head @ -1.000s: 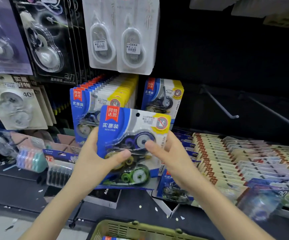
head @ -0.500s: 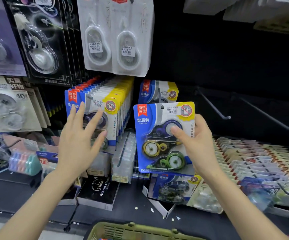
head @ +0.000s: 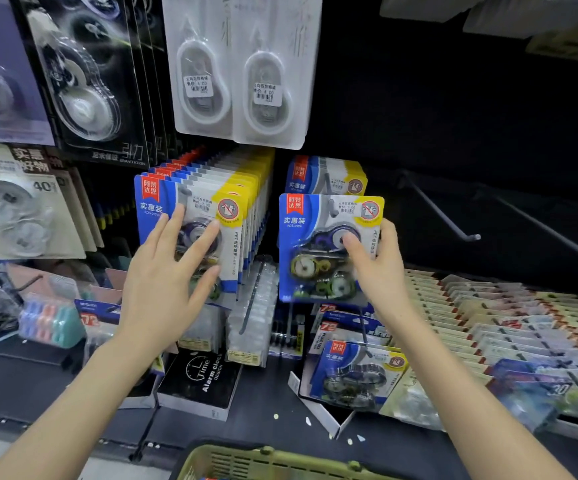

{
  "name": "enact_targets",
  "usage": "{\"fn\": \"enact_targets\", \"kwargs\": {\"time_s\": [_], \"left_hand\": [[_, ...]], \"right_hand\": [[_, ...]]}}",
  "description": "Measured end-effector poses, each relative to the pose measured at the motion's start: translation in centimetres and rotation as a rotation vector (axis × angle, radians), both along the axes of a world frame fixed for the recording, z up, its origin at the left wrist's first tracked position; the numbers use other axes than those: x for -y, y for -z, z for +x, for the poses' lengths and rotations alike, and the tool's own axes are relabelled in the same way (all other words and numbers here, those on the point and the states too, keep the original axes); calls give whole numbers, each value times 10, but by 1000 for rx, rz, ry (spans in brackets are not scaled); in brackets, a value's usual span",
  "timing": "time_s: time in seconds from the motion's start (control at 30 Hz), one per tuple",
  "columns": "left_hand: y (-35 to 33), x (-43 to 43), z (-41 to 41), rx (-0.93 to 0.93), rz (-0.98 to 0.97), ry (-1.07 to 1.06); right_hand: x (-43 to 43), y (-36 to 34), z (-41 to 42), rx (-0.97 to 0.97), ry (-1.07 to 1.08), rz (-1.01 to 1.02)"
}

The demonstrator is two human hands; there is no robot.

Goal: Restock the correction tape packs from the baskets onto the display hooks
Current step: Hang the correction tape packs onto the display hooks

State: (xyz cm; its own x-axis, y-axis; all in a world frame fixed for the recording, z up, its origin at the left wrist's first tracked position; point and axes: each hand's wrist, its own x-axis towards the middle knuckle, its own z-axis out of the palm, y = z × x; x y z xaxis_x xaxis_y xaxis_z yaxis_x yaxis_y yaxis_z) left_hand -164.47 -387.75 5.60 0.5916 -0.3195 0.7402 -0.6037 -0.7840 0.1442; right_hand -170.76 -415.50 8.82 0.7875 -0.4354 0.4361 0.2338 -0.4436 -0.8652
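Note:
My right hand (head: 379, 268) grips a blue and yellow correction tape pack (head: 318, 244) by its right side. The pack's hang hole sits at the tip of a display hook (head: 330, 206), in front of one like pack (head: 325, 176) hanging further back. My left hand (head: 173, 275) lies flat with fingers spread on the front pack of a full row (head: 211, 199) on the hook to the left. An olive green basket (head: 263, 460) shows at the bottom edge.
Two bare hooks (head: 447, 209) stick out at the right. Black and clear tape packs (head: 239, 74) hang above. Below lie a black alarm clock box (head: 204, 382), another blue pack (head: 356, 372) in a white box, and rows of cards (head: 505, 317) at the right.
My left hand let go of the pack and went to the full row on the left. My right hand carried the pack up and right to the hook's tip.

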Motion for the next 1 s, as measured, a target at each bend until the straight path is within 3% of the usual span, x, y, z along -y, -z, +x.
{"fn": "enact_targets", "kwargs": {"time_s": [0.37,0.63,0.83,1.0], "left_hand": [[-1,-2,4,45,30,12],[-2,-4,3,52,39,8],[-1,-7,-2,44,-61,27],[16,-15,-20,22,-128,-18]], "right_hand": [[13,0,77,-120,201,-76],[22,-6,87,-197,188,-58],[12,1,44,-256,276,-106],[-9,55,-47,-272,144,-47]]}}
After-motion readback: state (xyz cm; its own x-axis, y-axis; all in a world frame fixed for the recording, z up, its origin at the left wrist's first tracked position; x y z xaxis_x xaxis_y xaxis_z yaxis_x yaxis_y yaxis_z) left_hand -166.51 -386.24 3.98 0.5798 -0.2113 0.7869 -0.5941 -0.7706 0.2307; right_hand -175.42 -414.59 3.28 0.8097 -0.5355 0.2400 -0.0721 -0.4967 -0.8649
